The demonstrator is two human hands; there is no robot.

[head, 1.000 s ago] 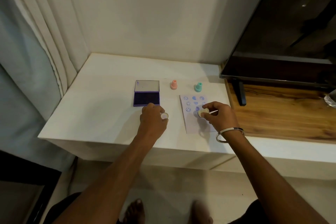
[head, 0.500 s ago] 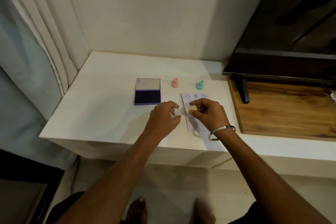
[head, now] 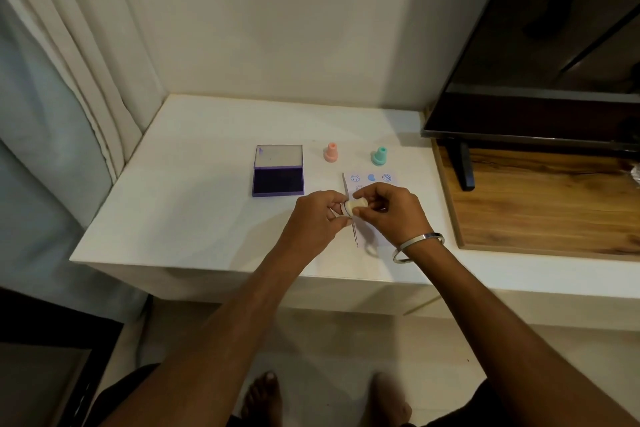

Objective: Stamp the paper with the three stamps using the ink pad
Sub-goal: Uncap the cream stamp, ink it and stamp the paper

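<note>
Cream stamp (head: 356, 207) held on its side above the bench (head: 194, 204), between both hands. Right hand (head: 393, 213) pinches its handle end; left hand (head: 317, 222) has fingers curled at its face end, where a pale ring shows, possibly a cap going on. Cannot confirm it is a cap.

Paper (head: 370, 184) lies on the bench under and just beyond the right hand, mostly hidden by it. Three blue prints visible in its far row; part of a fourth mark just beside the right hand's knuckles. Anything nearer the person is covered.

Pink stamp (head: 330, 152) stands upright beyond the left hand; teal stamp (head: 379, 156) stands upright beyond the right hand, just past the paper's far edge. Ink pad (head: 278, 180) lies open beyond and outboard of the left hand, lid back, dark pad exposed.

Progress, judged: several prints are down in differing designs, so stamping looks well advanced, perhaps finished. Cream stamp is off the paper and off the pad. Remaining, if anything: set it down upright with the other two and close the ink pad.
</note>
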